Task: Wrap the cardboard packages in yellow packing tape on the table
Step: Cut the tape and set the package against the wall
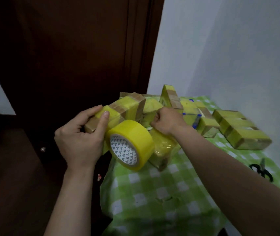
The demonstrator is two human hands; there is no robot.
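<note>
Left hand [78, 138] gripped half-taped cardboard package [118, 109], thumb across top, above left edge of table [161, 193]. Yellow tape roll [132, 143] sat just beside that hand, under package. Right hand [167, 121] curled tight against heap of wrapped packages [238, 132]; couldn't tell what it pinched. Scissors [262, 171] lay near right edge.

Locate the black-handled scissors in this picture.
In the head view, the scissors lie on the green checked tablecloth at the right edge, nearer the camera than the long taped package.
</note>
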